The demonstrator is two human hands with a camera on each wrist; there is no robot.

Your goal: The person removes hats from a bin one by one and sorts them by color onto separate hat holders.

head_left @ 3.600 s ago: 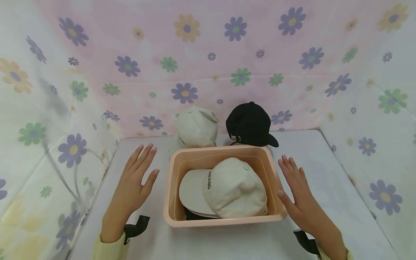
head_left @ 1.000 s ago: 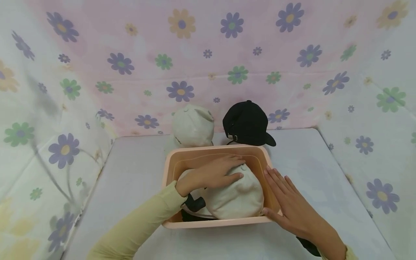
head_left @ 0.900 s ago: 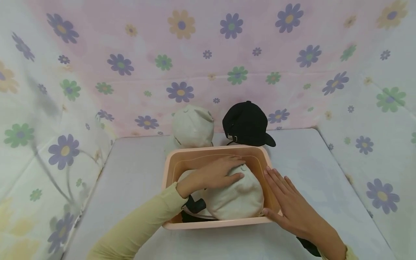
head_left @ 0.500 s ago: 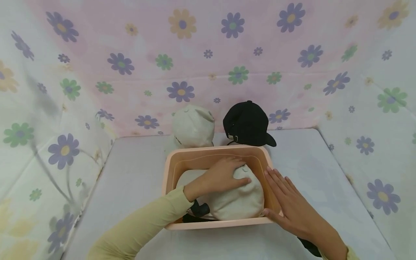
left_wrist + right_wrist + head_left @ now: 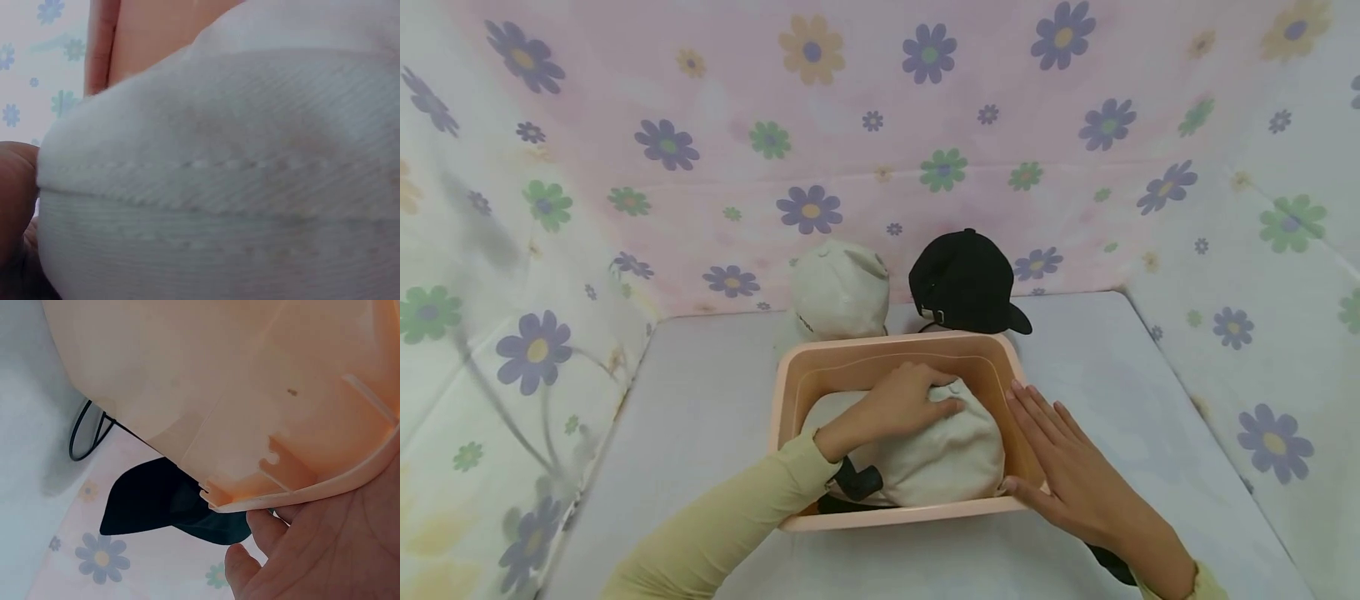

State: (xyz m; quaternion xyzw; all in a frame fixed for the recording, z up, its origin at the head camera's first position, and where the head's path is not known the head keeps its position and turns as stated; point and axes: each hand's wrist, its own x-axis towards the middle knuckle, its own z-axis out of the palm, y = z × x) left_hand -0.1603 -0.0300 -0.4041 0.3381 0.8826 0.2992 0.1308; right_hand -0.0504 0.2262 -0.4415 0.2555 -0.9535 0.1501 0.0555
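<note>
An off-white baseball cap (image 5: 951,458) lies in a peach plastic tub (image 5: 827,521), its brim towards the left. My left hand (image 5: 891,408) grips the top of its crown, fingers curled over the cloth and thumb on the near side. Stitched cap fabric (image 5: 212,144) fills most of the left wrist view. Under the cap, a dark item (image 5: 850,505) shows at the tub's near side. My right hand (image 5: 1075,475) rests along the tub's right rim, fingers straight; in the right wrist view the palm (image 5: 331,550) lies beside the tub's rim.
Behind the tub, a second off-white cap (image 5: 838,292) and a black cap (image 5: 966,283) stand on the white table (image 5: 700,400). A thin black wire (image 5: 75,437) shows below the tub's side. Flowered cloth walls (image 5: 722,125) enclose the table.
My left hand has moved from left of the tub onto the cap inside, and its fingers have drawn together over the crown. My right hand has come against the rim.
</note>
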